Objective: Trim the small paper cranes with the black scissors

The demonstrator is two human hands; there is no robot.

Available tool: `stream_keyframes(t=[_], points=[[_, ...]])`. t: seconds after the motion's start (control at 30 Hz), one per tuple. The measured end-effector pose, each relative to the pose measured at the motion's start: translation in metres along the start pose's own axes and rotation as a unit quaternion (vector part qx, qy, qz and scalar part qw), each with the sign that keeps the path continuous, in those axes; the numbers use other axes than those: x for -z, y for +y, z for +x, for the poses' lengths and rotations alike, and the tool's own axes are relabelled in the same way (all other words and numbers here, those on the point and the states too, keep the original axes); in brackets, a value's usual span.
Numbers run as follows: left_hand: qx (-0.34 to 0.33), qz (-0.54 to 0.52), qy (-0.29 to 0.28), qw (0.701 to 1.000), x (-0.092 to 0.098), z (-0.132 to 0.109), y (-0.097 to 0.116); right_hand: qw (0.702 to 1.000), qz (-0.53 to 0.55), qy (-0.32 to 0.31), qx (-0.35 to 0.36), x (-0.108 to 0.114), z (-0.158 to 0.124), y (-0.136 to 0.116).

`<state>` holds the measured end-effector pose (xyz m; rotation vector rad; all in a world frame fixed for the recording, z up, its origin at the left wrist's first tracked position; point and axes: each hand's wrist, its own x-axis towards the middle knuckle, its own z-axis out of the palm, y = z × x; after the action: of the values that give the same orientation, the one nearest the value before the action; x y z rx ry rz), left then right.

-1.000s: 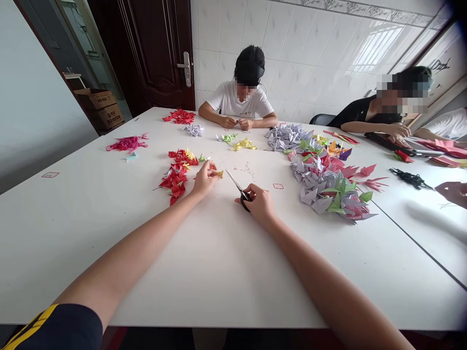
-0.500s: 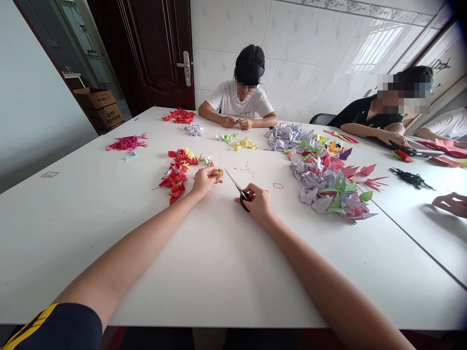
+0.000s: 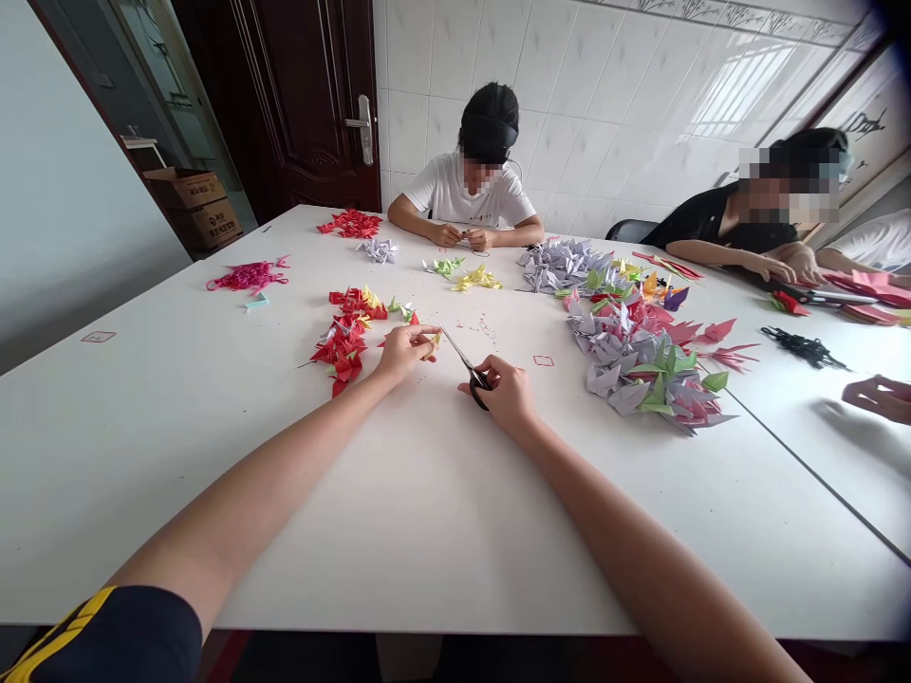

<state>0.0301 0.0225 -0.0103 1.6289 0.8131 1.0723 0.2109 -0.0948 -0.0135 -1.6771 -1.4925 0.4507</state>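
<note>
Between the fingers of my left hand [image 3: 407, 351] is a small yellow folded paper piece [image 3: 436, 341], mostly hidden by the fingers. My right hand [image 3: 507, 387] is closed round the black handles of a pair of scissors [image 3: 466, 364]. The blades point up and left, their tips close to the yellow piece; I cannot tell whether they touch it. Just left of my left hand lies a pile of red folded paper cranes [image 3: 344, 346] with a few yellow and green ones. Tiny red scraps [image 3: 486, 327] are scattered beyond the scissors.
A large heap of grey, pink and green paper cranes [image 3: 626, 356] covers the right side of the white table [image 3: 399, 531]. Black cords [image 3: 804, 347] lie farther right, near another person's hand [image 3: 879, 396]. Across the table a person [image 3: 474, 194] works; another person [image 3: 740, 223] sits at the right.
My left hand has shifted slightly right and its fingers have turned with the yellow piece. The scissors have barely moved. The person in black at the right has moved their hands.
</note>
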Motion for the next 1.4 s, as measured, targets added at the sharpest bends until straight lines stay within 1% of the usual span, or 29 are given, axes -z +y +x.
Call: stream_keyframes(t=[0.1,0.17,0.3,0.47,0.67,0.87,1.03,1.2,1.4], points=[[0.012,-0.023,0.043,0.999,0.000,0.000,0.001,1.000,-0.005,0.007,0.000,0.000,0.001,0.001],[0.020,-0.028,0.060,0.998,0.000,0.001,0.002,1.000,-0.003,0.005,-0.001,0.001,0.000,0.001],[0.029,-0.015,0.068,0.997,0.000,0.002,0.000,1.000,0.000,0.002,0.000,0.001,0.000,0.001],[0.037,-0.001,0.081,0.996,0.003,0.007,-0.007,1.000,0.001,0.003,0.010,0.001,-0.001,0.002],[0.027,-0.001,0.078,0.997,0.005,0.007,-0.011,1.000,-0.007,0.013,0.021,0.000,0.000,0.003],[0.035,-0.044,0.055,0.997,0.002,0.005,-0.006,0.998,-0.054,0.013,0.039,0.001,-0.001,0.000],[0.037,-0.061,0.057,0.996,0.001,0.004,-0.002,0.995,-0.082,0.016,0.046,0.002,-0.001,-0.001],[0.048,-0.073,0.059,0.994,0.001,0.003,0.000,0.994,-0.102,0.025,0.042,0.002,-0.001,-0.001],[0.043,-0.066,0.056,0.995,0.001,0.002,0.001,0.989,-0.132,0.053,0.025,0.004,-0.001,-0.005]])
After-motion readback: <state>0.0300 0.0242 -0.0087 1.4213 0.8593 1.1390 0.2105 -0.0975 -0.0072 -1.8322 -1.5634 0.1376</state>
